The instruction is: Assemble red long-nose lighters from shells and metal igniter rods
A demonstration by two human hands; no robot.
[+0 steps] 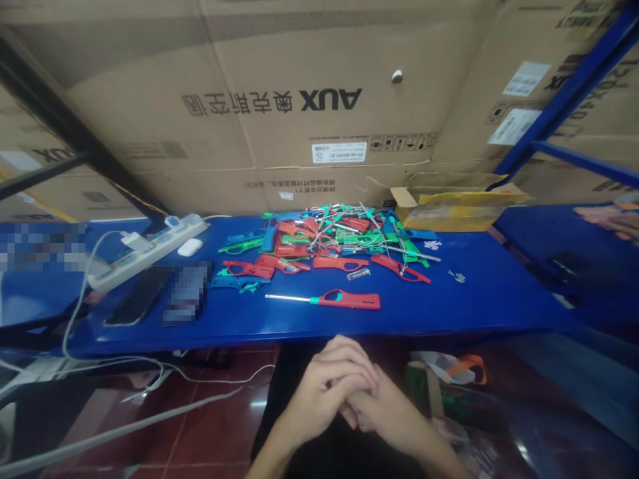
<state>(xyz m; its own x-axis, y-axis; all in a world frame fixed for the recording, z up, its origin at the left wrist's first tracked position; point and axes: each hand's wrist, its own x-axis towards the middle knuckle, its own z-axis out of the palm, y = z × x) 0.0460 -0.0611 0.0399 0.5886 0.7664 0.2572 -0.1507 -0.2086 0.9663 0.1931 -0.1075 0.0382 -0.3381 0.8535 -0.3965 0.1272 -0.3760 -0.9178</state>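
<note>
My left hand [324,382] and my right hand [382,402] are clasped together in front of my body, just below the table's near edge. Their fingers are closed over one another, and I see no object in them. The inner fingers are partly hidden. Nearest to them on the blue table [424,313] lies a gas lighter [352,301] with a red handle, a green trigger and a long metal tube pointing left. Behind it is a heap of lighter parts [344,233]: red, green and blue handle shells, metal tubes and thin wires.
A yellow-taped cardboard box [454,206] stands behind the heap. Small pale pieces [456,276] lie at right. On the left are a power strip [150,249], a white earbud case [190,247], a dark phone [140,296] and cables. Large cartons [239,53] form the back.
</note>
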